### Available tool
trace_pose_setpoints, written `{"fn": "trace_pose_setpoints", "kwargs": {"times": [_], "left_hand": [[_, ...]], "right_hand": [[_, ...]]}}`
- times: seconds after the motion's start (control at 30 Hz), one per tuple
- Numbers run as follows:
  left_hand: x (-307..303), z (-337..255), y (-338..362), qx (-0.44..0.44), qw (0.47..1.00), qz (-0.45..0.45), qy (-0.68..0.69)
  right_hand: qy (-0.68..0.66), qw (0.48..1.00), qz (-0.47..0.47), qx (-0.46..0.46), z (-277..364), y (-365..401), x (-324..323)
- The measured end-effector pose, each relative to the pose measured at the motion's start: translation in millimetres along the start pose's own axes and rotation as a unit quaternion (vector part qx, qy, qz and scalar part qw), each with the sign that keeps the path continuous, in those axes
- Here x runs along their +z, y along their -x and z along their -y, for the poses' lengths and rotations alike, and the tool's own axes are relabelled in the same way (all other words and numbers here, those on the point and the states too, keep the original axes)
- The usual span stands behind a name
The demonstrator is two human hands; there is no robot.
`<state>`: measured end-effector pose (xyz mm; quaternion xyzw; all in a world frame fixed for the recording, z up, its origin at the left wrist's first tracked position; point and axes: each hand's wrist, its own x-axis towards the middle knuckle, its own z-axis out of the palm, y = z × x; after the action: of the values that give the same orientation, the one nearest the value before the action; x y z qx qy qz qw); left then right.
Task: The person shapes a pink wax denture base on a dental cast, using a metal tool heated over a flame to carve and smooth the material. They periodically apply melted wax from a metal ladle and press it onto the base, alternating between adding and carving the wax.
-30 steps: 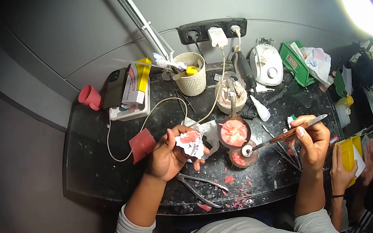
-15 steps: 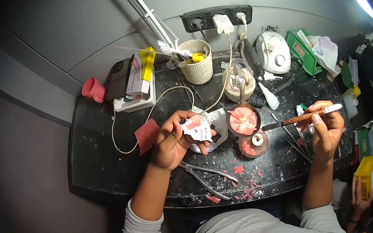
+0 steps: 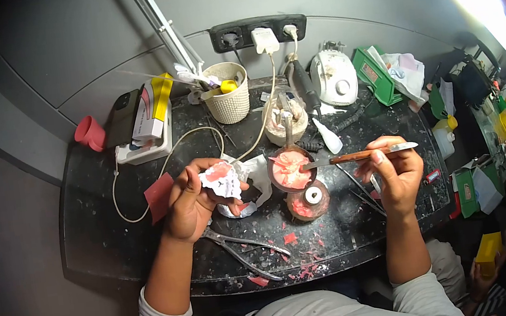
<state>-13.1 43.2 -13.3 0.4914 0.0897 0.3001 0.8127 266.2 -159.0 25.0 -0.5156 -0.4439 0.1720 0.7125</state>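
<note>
My left hand [image 3: 188,205] is closed around a white plaster dental cast [image 3: 223,184] that has a patch of pink wax and small dark marks on it. In my right hand [image 3: 398,179] is a wax knife [image 3: 351,158] with a wooden handle, held sideways. Its dark blade reaches the pink wax [image 3: 291,170] in a small round metal pan [image 3: 274,184]. Just below the pan stands a glass spirit burner [image 3: 302,210] with a white cap. A pink wax sheet [image 3: 159,198] lies left of my left hand, and crumpled white paper [image 3: 259,173] is to its right.
Large pliers [image 3: 246,247] and pink wax scraps lie near the table's front edge. Toward the back stand a woven basket [image 3: 230,101], a white device [image 3: 335,78], green bins [image 3: 377,76] and a pink cup [image 3: 91,133]. Another person's hand holds a yellow box [image 3: 489,251] at lower right.
The wax knife has moved left relative to the pan, its blade now in the pink wax. The whole view has shifted, so things appear farther left. My left hand still holds the dental cast.
</note>
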Motion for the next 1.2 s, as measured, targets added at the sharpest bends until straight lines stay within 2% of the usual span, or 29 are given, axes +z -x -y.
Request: {"fn": "trace_pose_setpoints", "kwargs": {"times": [0.23, 0.3, 0.53, 0.6, 0.9, 1.0, 1.07, 1.2], "left_hand": [[4, 0, 1, -0.003, 1.000, -0.009, -0.010], [4, 2, 0, -0.008, 0.998, 0.003, -0.054], [17, 9, 6, -0.049, 0.998, 0.011, -0.034], [18, 10, 7, -0.063, 0.992, 0.112, -0.012], [28, 13, 6, -0.090, 0.988, 0.115, -0.055], [31, 14, 6, -0.090, 0.987, 0.120, -0.050], [34, 14, 7, -0.092, 0.990, 0.101, -0.019], [32, 14, 7, -0.100, 0.990, 0.094, -0.013]], "right_hand": [[0.008, 1.000, 0.011, 0.002, -1, 4, 4], [0.006, 1.000, 0.011, 0.002, -2, 5, 3], [0.003, 0.999, 0.015, 0.034, -4, 2, 3], [0.005, 0.999, 0.010, 0.038, -5, 2, 4], [-0.013, 0.996, 0.000, 0.087, -3, 1, 6], [-0.014, 0.998, 0.009, 0.067, -3, 1, 2], [-0.003, 0.999, 0.023, 0.023, -4, 2, 1], [0.022, 0.999, 0.032, 0.024, -1, 4, 5]]}}
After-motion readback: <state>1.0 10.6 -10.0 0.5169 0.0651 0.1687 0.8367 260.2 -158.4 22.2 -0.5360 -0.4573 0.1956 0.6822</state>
